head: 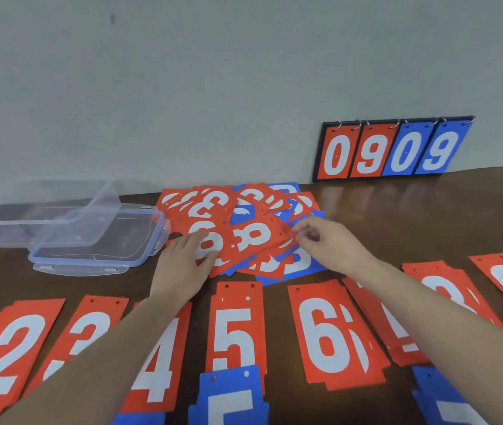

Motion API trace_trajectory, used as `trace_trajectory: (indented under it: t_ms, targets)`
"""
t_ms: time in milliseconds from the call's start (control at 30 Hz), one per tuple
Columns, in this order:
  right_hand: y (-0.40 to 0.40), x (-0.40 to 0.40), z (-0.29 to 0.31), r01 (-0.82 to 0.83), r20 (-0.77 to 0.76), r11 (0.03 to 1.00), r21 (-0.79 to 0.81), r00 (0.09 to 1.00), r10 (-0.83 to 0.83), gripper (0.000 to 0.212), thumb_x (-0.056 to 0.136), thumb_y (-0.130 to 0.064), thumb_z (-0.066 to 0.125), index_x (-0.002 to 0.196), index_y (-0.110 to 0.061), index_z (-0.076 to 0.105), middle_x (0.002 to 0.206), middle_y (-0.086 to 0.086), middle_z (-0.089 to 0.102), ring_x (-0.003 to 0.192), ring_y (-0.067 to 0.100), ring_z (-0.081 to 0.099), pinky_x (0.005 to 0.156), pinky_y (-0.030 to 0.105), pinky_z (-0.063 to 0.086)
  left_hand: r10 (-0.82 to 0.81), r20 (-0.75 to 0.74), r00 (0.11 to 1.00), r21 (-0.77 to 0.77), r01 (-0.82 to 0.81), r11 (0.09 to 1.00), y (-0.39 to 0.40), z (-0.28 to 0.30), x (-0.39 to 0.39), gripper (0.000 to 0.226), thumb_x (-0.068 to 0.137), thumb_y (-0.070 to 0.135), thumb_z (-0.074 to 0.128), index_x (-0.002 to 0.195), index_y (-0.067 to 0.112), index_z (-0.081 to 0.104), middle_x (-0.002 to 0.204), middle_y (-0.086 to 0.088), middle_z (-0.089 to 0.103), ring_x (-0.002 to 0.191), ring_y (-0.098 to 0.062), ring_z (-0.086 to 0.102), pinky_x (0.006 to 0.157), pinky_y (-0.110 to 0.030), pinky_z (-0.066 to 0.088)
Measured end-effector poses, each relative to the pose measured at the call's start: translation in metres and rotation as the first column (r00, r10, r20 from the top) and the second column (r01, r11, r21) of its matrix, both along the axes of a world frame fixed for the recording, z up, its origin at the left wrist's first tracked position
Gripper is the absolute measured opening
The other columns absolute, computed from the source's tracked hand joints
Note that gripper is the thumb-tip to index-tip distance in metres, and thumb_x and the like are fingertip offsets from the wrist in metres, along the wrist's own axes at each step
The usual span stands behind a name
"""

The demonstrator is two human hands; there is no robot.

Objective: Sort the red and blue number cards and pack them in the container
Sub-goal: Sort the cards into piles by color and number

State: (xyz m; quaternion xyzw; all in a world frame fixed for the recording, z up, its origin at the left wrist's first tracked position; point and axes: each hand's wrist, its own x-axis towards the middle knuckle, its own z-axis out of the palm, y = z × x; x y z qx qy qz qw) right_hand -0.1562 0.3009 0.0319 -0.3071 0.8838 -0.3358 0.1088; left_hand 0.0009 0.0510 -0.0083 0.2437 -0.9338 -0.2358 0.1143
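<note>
The right hand (325, 240) pinches the edge of a red 8 card (255, 237) on top of the mixed pile (238, 228), while the left hand (187, 265) lies flat, fingers straight, on the pile's near-left cards — best to peel that one card off cleanly and keep the rest pinned. Both forearms reach forward over the sorted row (235, 335) of red stacks along the near edge; the clear container (38, 219) sits left of the pile — open, on its lid.
</note>
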Motion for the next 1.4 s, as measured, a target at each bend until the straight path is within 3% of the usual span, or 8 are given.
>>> trace_trajectory:
  t_ms: [167, 300, 500, 633, 800, 1000, 1200, 1400]
  targets:
    - [-0.044, -0.019, -0.001, -0.057, -0.073, 0.998, -0.007, 0.996, 0.056, 0.023, 0.1, -0.022, 0.054, 0.121, -0.028, 0.064, 0.107, -0.017, 0.061, 0.102, 0.004, 0.058, 0.075, 0.01, 0.043, -0.024, -0.016, 1.0, 0.019, 0.025, 1.0, -0.005, -0.006, -0.002, 0.053, 0.096, 0.052, 0.056, 0.145, 0.035, 0.045, 0.151, 0.007, 0.048, 0.139, -0.017, 0.045, 0.113, -0.042, 0.04]
    - [-0.097, -0.029, -0.003, -0.165, -0.177, 0.986, 0.017, 0.97, 0.165, 0.031, 0.099, -0.015, 0.051, 0.127, -0.022, 0.063, 0.118, -0.007, 0.063, 0.112, 0.014, 0.058, 0.093, 0.026, 0.047, -0.027, -0.046, 0.999, -0.022, 0.026, 0.999, -0.003, -0.007, -0.005, 0.055, 0.093, 0.059, 0.055, 0.141, 0.033, 0.05, 0.154, 0.01, 0.041, 0.141, -0.014, 0.039, 0.115, -0.037, 0.034]
    - [-0.177, -0.037, -0.009, -0.328, -0.261, 0.927, 0.18, 0.893, 0.367, 0.042, 0.101, -0.014, 0.042, 0.141, -0.022, 0.052, 0.143, 0.001, 0.055, 0.131, 0.02, 0.049, 0.105, 0.034, 0.041, 0.105, -0.008, 0.994, -0.136, -0.105, 0.985, -0.005, -0.012, -0.004, 0.061, 0.093, 0.067, 0.047, 0.145, 0.035, 0.041, 0.161, 0.005, 0.023, 0.15, -0.02, 0.019, 0.121, -0.045, 0.017]
    - [-0.194, -0.045, -0.017, -0.39, -0.254, 0.817, 0.425, 0.815, 0.521, 0.047, 0.108, -0.039, 0.032, 0.153, -0.029, 0.038, 0.158, -0.003, 0.039, 0.145, 0.02, 0.035, 0.116, 0.038, 0.03, 0.117, 0.049, 0.992, -0.189, -0.106, 0.976, -0.006, -0.012, -0.004, 0.064, 0.096, 0.067, 0.037, 0.152, 0.037, 0.031, 0.16, 0.004, 0.028, 0.149, -0.021, 0.022, 0.121, -0.043, 0.017]
    - [-0.165, -0.056, -0.021, -0.153, -0.427, 0.804, 0.575, 0.781, 0.455, 0.05, 0.104, -0.053, 0.025, 0.144, -0.034, 0.05, 0.149, -0.004, 0.049, 0.136, 0.024, 0.042, 0.111, 0.047, 0.037, 0.086, 0.038, 0.996, -0.18, -0.077, 0.981, -0.007, -0.011, -0.004, 0.062, 0.099, 0.062, 0.034, 0.156, 0.039, 0.022, 0.162, 0.009, 0.029, 0.15, -0.017, 0.023, 0.122, -0.039, 0.014]
    - [-0.131, -0.067, -0.02, -0.123, -0.456, 0.914, 0.386, 0.836, 0.305, 0.038, 0.094, -0.05, 0.058, 0.106, -0.015, 0.065, 0.116, 0.001, 0.061, 0.114, 0.023, 0.052, 0.096, 0.037, 0.044, 0.097, 0.074, 0.992, -0.147, -0.086, 0.985, -0.009, -0.013, -0.006, 0.071, 0.093, 0.073, 0.035, 0.154, 0.036, 0.025, 0.165, 0.003, 0.022, 0.152, -0.021, 0.017, 0.123, -0.041, 0.013]
    - [-0.133, -0.065, -0.013, -0.139, -0.266, 0.891, 0.431, 0.924, 0.273, 0.062, 0.094, -0.057, 0.055, 0.148, -0.032, 0.037, 0.141, 0.0, 0.055, 0.127, 0.025, 0.052, 0.1, 0.04, 0.047, 0.071, 0.025, 0.997, -0.124, -0.067, 0.99, -0.009, -0.012, -0.004, 0.066, 0.095, 0.068, 0.041, 0.154, 0.04, 0.026, 0.162, 0.003, 0.03, 0.15, -0.02, 0.023, 0.122, -0.041, 0.016]
    - [-0.136, -0.066, -0.006, -0.024, -0.224, 0.951, 0.309, 0.97, 0.098, 0.093, 0.08, -0.053, 0.076, 0.154, -0.025, 0.029, 0.148, 0.011, 0.045, 0.138, 0.033, 0.04, 0.111, 0.046, 0.037, 0.077, -0.04, 0.996, 0.046, -0.075, 0.996, -0.009, -0.005, -0.002, 0.068, 0.092, 0.061, 0.056, 0.152, 0.04, 0.029, 0.154, 0.009, 0.04, 0.145, -0.016, 0.034, 0.121, -0.04, 0.021]
